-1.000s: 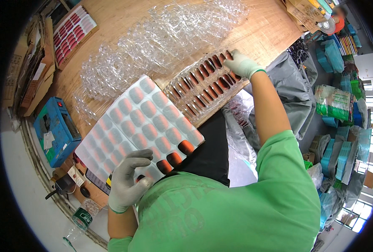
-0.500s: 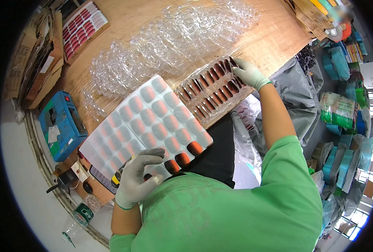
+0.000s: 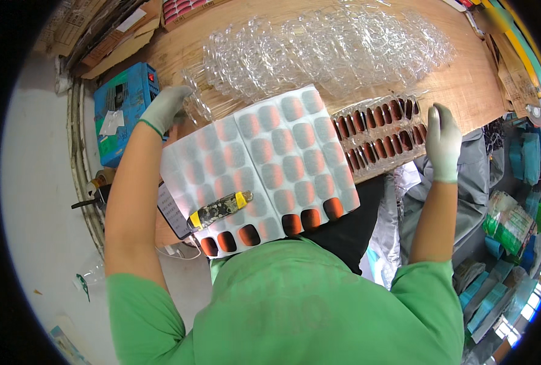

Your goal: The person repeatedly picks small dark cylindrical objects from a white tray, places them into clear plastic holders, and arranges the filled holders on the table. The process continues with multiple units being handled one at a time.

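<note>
My left hand [image 3: 168, 108], in a pale glove, reaches to the near left end of a row of clear plastic glasses frames [image 3: 319, 52], its fingers closed on the endmost frame [image 3: 197, 100]. My right hand [image 3: 444, 146], also gloved, is at the right end of a tray of dark reddish lenses [image 3: 380, 146] standing on edge in two rows. Its fingers are bent together; what they hold, if anything, is hidden. Between the hands lies a lens sheet under translucent paper [image 3: 273, 149], with several black-to-orange lenses [image 3: 291, 224] bare along its near edge. A utility knife [image 3: 220, 210] rests on the paper.
A blue box with a red switch [image 3: 123, 109] stands at the left beside cardboard [image 3: 121, 36]. A tape roll [image 3: 537, 114] is at the far right. Grey sheeting [image 3: 465, 176] hangs off the table's right side. A phone-like screen [image 3: 172, 210] shows under the sheet's left edge.
My left hand has left the near edge of the lens sheet and moved out to the clear frames, uncovering the knife. My right hand has drawn off the lens tray's end. The view has shifted.
</note>
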Demonstrator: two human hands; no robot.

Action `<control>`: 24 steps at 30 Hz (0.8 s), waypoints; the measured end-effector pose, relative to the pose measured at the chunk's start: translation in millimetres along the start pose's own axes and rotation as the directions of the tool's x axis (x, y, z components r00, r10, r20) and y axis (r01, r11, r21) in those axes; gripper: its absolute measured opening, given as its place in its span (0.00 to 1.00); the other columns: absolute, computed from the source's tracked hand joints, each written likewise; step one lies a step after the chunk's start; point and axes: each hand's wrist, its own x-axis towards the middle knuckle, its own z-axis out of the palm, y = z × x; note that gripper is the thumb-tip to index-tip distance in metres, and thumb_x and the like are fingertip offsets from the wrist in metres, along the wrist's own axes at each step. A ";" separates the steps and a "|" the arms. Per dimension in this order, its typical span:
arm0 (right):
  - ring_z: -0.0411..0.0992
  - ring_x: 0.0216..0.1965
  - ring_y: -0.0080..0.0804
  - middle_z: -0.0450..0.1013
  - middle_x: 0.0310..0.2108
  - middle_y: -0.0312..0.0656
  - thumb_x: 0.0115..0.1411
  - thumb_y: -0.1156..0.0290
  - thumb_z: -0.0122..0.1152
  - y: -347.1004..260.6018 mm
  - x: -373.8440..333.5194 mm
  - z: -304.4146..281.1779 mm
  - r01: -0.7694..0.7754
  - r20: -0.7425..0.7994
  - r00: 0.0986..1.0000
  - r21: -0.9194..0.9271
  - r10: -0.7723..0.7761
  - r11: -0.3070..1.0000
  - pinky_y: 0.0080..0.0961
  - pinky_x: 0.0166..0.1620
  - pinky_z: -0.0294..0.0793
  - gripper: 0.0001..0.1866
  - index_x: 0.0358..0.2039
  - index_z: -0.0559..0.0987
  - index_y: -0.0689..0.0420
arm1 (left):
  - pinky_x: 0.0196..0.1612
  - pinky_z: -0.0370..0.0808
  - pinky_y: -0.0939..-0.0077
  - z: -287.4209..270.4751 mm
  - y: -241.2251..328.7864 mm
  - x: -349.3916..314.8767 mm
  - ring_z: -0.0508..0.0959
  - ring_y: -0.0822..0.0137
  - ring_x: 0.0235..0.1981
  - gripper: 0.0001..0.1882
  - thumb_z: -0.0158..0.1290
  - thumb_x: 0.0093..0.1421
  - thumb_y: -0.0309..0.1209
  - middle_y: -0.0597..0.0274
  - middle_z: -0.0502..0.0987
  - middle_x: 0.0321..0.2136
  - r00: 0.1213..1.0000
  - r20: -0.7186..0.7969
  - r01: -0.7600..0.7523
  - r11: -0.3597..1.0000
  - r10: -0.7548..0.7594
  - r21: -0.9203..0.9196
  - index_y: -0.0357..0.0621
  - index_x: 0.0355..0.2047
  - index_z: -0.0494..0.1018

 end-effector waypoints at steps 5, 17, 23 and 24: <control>0.79 0.34 0.38 0.80 0.33 0.53 0.68 0.63 0.55 -44.2 -68.3 -8.8 -0.011 -0.039 0.999 0.216 0.019 0.976 0.31 0.41 0.77 0.17 0.44 0.81 0.65 | 0.39 0.72 0.72 0.4 -1.5 -9.4 0.74 0.64 0.36 0.13 0.62 0.60 0.39 0.59 0.78 0.35 0.905 0.412 0.237 0.928 -0.104 -0.288 0.45 0.39 0.79; 0.79 0.34 0.47 0.80 0.33 0.50 0.61 0.72 0.62 -116.0 -56.0 38.3 0.602 0.100 0.778 0.164 -0.620 0.782 0.38 0.40 0.77 0.07 0.37 0.82 0.61 | 0.26 0.73 0.81 -60.0 25.4 -101.5 0.78 0.75 0.26 0.09 0.54 0.66 0.33 0.66 0.80 0.29 0.948 0.062 -0.228 0.801 0.313 -0.554 0.40 0.39 0.77; 0.78 0.33 0.49 0.79 0.32 0.50 0.60 0.70 0.64 -159.2 -129.2 38.6 0.377 0.009 0.918 0.299 -0.397 0.877 0.37 0.40 0.77 0.08 0.36 0.81 0.61 | 0.38 0.74 0.80 -27.6 3.9 -257.3 0.78 0.76 0.33 0.13 0.55 0.65 0.31 0.62 0.82 0.33 0.826 -0.212 -0.557 0.699 0.523 -0.449 0.32 0.43 0.78; 0.78 0.34 0.47 0.79 0.32 0.51 0.60 0.69 0.65 -166.8 -141.6 31.1 0.264 0.043 0.956 0.307 -0.291 0.914 0.37 0.40 0.77 0.10 0.38 0.82 0.63 | 0.40 0.74 0.79 -19.6 -10.8 -284.7 0.77 0.77 0.34 0.15 0.55 0.65 0.32 0.62 0.81 0.33 0.827 -0.216 -0.555 0.690 0.520 -0.464 0.31 0.45 0.77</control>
